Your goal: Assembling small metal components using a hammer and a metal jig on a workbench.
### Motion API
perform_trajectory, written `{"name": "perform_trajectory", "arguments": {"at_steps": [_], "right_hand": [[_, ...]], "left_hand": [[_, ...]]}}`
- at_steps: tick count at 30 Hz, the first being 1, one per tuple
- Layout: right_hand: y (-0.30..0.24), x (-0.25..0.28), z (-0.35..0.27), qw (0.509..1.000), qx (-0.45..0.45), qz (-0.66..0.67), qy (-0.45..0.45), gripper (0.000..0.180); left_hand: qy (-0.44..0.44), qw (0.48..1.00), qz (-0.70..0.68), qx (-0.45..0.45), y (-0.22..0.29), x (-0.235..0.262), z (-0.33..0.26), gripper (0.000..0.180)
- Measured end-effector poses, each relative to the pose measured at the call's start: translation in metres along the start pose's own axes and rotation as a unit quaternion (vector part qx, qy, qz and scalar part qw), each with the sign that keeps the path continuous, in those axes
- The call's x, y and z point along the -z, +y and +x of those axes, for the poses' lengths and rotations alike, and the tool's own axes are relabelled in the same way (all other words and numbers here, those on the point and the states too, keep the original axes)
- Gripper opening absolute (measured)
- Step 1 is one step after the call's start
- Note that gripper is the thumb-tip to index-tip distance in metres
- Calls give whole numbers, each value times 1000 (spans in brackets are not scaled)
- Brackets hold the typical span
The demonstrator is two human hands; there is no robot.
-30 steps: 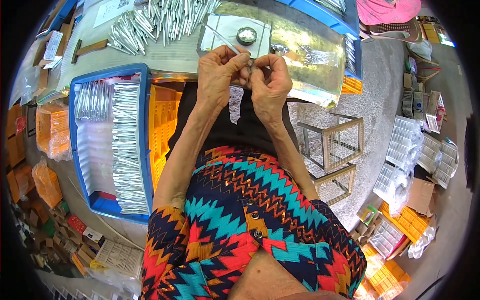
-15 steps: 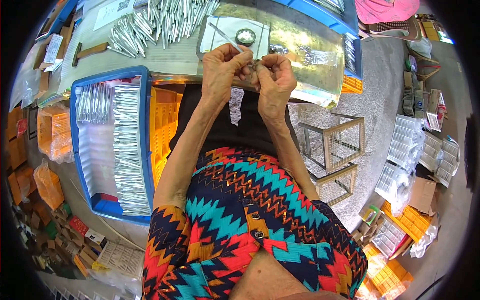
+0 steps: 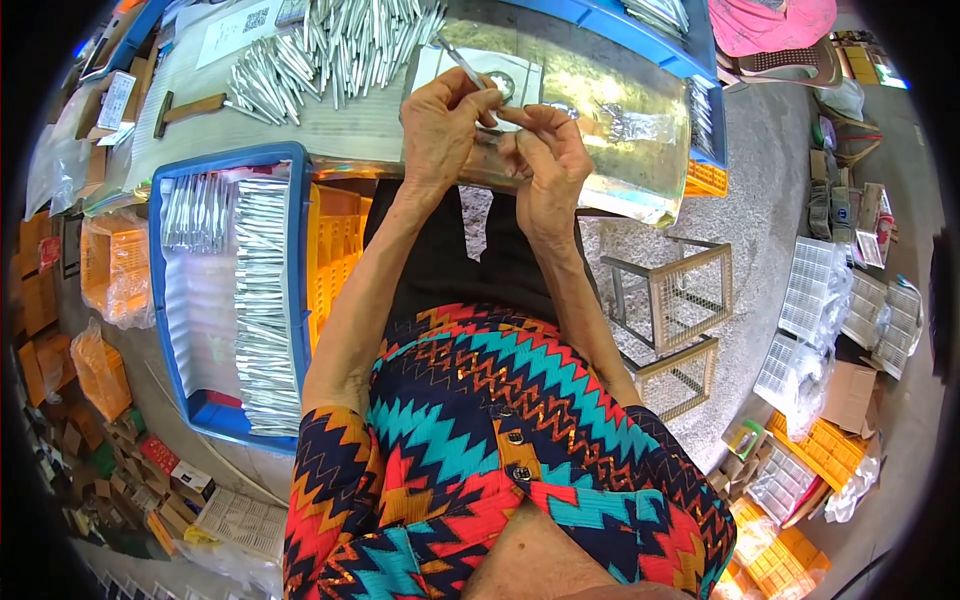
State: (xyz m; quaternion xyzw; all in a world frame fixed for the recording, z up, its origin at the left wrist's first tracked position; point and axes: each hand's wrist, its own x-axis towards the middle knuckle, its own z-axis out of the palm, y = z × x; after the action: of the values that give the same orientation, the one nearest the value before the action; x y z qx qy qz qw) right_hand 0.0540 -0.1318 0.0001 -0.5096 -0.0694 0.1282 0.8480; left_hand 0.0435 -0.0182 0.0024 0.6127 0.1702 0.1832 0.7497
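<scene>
My left hand (image 3: 442,130) is closed around a slim silver metal rod (image 3: 456,60), which slants up and to the left over the worktable. Close beside it, my right hand (image 3: 550,160) has its thumb and fingers pinched near the rod's lower end; whatever is between them is too small to make out. Just beyond the fingers, a small round dark-rimmed dish (image 3: 504,84) sits on a white sheet (image 3: 528,72), partly covered by my hands. A large pile of similar silver rods (image 3: 350,45) lies on the table at the far left.
A blue crate (image 3: 303,200) with rows of silver rods stands to my left, against a yellow crate (image 3: 335,255). A hammer (image 3: 190,110) lies on the table's left side. Another blue crate (image 3: 590,22) is at the far right. Metal-framed stools (image 3: 655,300) stand on the floor to my right.
The rod in my left hand now stands at a steeper angle. My hands have parted slightly, and the whole view has shifted a little.
</scene>
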Motion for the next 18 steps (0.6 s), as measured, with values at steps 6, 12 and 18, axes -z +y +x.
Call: {"name": "perform_trajectory", "arguments": {"at_steps": [6,12,18], "right_hand": [[2,-9,10,1000,6,-16,-13,23],[2,2,10,997,15,-71,-2,24],[-7,25,-2,997,-8,-73,6,23]], "left_hand": [[10,995,49,-83,-4,0,17,7],[14,997,44,-62,-7,0,34,8],[-10,992,96,-79,-12,1,43,8]]}}
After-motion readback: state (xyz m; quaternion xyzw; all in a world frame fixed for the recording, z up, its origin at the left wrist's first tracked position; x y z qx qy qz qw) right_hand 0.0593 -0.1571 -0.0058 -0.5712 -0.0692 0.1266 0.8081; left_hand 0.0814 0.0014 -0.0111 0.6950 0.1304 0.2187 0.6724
